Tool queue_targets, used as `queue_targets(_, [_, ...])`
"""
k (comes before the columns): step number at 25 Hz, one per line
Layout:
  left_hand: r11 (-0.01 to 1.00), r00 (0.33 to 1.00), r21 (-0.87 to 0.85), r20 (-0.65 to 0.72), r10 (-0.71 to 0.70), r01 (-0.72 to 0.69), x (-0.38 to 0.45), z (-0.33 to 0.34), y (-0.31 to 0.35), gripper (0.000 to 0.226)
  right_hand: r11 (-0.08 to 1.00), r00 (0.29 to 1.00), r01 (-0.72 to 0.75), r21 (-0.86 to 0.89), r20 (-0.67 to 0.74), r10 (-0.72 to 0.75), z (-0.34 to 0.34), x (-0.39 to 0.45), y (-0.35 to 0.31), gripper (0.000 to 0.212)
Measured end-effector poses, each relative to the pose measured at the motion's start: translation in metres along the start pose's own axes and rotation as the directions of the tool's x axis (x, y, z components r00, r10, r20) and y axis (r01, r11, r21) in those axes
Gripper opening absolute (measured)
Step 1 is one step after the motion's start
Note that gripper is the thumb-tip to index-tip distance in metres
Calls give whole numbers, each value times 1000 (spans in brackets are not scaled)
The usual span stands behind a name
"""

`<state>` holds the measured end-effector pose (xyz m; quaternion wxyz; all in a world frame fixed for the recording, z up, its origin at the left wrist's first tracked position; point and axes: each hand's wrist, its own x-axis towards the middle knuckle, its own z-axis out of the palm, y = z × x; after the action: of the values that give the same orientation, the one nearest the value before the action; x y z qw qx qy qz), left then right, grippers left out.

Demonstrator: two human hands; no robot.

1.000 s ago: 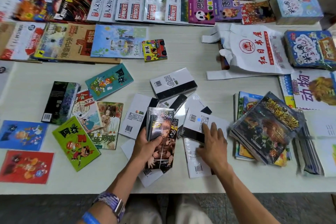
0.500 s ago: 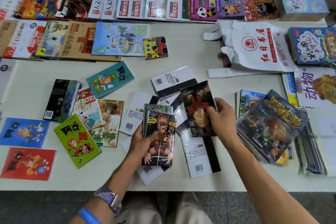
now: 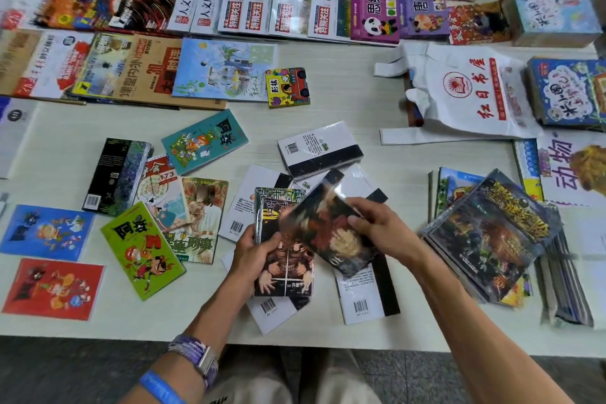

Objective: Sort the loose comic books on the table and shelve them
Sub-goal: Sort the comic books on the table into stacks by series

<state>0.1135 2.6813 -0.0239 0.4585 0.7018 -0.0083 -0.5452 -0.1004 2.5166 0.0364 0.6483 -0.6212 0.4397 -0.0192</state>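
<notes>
From the head camera, the left hand [image 3: 252, 256] holds a small stack of dark comic books [image 3: 282, 269] just above the worktop [image 3: 377, 108], near 6 o'clock. Its fingers are curled round the stack's left edge, with the thumb on the front cover. The right hand [image 3: 377, 229] pinches one more dark comic [image 3: 328, 233] by its right edge. This comic is tilted and blurry, and it lies partly over the top right of the stack.

Under both hands lie white books with barcodes [image 3: 360, 298], face down on the worktop. At 9 o'clock loose comics are spread out: a green comic [image 3: 141, 249], a teal comic [image 3: 203, 141], a blue one [image 3: 46, 231] and a red one [image 3: 52, 289]. At 3 o'clock sits a messy pile of books [image 3: 485, 239]. At 1 o'clock lies a white plastic bag [image 3: 459, 92] with red writing. Rows of magazines [image 3: 249, 10] fill the far side at 12 o'clock.
</notes>
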Motion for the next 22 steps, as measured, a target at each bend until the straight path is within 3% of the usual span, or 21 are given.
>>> queue_targets(1, [1000,1000,-2,2,-6,6,0,-1,1,24,945,991,91,-313,119,-56,0,4,-10,30])
queue_targets(2, [1000,1000,-4,5,-17,17,-1,-1,2,33,794,967,199,-574,246,-64,5,10,-19,34])
queue_targets(3, [1000,1000,7,18,-26,26,-1,-2,3,49,614,936,311,-726,346,-66,15,15,-28,36])
queue_targets(5, [995,996,95,91,-12,4,-4,-2,8,69,353,872,487,-799,464,-155,48,22,-39,38])
queue_targets(7, [989,994,145,106,11,-27,-4,-4,10,69,257,833,531,-807,442,-333,80,25,-35,36])
queue_targets(8, [991,995,134,99,14,-27,-3,-7,10,73,263,842,480,-837,355,-406,91,25,-27,38])
queue_targets(10, [974,993,216,114,42,-66,0,-12,12,77,480,922,215,-851,16,-386,101,20,-4,57])
queue_targets(12, [901,995,429,94,32,-70,4,-11,11,78,737,922,-148,-660,-361,-138,106,4,25,72])
queue_targets(14, [823,1000,567,18,25,-31,8,-7,5,88,871,803,-397,-291,-569,176,107,-14,51,71])
queue_targets(16, [830,1000,557,-3,-6,7,12,-5,-1,96,865,718,-502,-14,-565,408,107,-23,64,62])
queue_targets(17, [860,999,511,24,-21,6,11,-6,-1,97,863,720,-501,65,-523,456,108,-22,65,55])
queue_targets(19, [921,993,389,101,-55,11,7,-7,0,96,870,775,-425,249,-397,492,115,-13,59,39])
queue_targets(21, [904,994,422,108,19,-63,0,-7,1,68,858,853,-322,401,-271,447,127,-5,41,36])
queue_targets(22, [894,993,434,93,77,-110,-3,-9,1,58,877,879,-259,404,-278,388,131,-4,32,40])
